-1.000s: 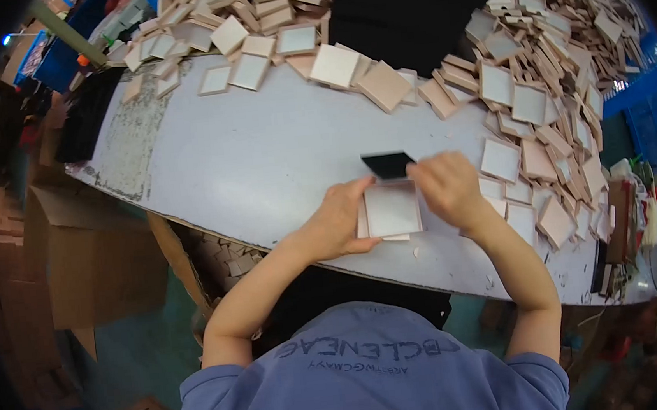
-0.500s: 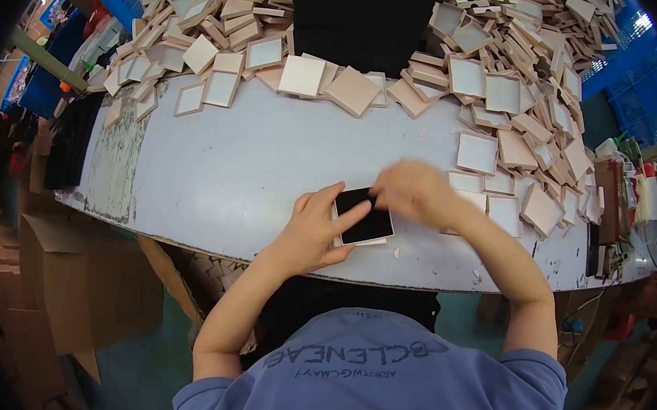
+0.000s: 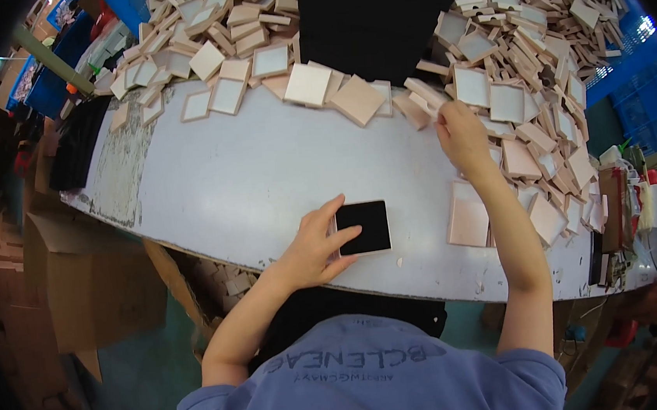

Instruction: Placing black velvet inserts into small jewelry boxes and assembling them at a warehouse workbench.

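My left hand (image 3: 318, 242) holds a small shallow box (image 3: 388, 233) on the table near the front edge. A black flat insert (image 3: 369, 219) fills the box. The thumb and outer fingers grip its left side, while a forefinger lies across the black surface. Farther off to the right, my right hand (image 3: 463, 138) is at the edge of the pile, its fingers closed on a tilted pale pink box piece (image 3: 424, 95). Part of that piece is hidden behind the fingers.
Many pale pink box halves (image 3: 506, 103) with white insides lie heaped along the back and right. Black cloth-like material (image 3: 375, 21) stands between the heaps. A pink box piece (image 3: 467, 212) lies beside my right forearm. A cardboard carton (image 3: 101, 279) stands left of the table (image 3: 209, 176).
My right hand has moved from the box away and to the right, reaching the pile and closing on a box piece. The left hand still holds the box with the black insert.
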Demonstrator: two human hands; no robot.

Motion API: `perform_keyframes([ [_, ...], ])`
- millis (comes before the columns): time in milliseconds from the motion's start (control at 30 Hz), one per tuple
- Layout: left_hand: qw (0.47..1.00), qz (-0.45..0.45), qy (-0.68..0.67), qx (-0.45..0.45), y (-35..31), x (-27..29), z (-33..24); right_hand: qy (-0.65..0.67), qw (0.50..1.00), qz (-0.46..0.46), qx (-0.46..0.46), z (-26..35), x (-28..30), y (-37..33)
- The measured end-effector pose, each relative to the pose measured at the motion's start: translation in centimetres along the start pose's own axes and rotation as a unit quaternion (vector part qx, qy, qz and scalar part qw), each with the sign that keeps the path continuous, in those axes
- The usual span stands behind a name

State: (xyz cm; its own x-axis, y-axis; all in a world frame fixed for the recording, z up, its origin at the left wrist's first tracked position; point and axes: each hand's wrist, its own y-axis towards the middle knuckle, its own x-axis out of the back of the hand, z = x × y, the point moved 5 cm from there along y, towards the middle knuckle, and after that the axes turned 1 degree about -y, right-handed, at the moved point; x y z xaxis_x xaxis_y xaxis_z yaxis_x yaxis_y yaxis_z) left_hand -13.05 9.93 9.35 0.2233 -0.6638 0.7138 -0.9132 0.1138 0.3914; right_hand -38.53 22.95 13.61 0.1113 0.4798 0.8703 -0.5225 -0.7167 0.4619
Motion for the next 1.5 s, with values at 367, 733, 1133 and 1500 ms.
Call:
perform_keyframes([
  [367, 0.990, -0.021, -0.121, 0.073, 0.5, -0.4, 1.7, 0.428, 0.866, 0.214, -0.148, 8.4, -5.0, -5.5],
  [733, 0.996, 0.062, 0.066, -0.010, -0.7, -0.6, 1.3, 0.175, 0.972, 0.147, 0.056, 14.3, -2.7, -9.1],
  [1133, 0.998, 0.011, -0.033, -0.046, -0.2, -2.3, 2.3, 0.274, 0.950, 0.146, 0.001, 13.6, -3.5, -9.6],
  [1500, 0.997, -0.026, -0.020, -0.076, -0.5, -2.6, 2.8, 0.293, 0.946, 0.136, 0.008, 13.6, -3.4, -9.6],
])
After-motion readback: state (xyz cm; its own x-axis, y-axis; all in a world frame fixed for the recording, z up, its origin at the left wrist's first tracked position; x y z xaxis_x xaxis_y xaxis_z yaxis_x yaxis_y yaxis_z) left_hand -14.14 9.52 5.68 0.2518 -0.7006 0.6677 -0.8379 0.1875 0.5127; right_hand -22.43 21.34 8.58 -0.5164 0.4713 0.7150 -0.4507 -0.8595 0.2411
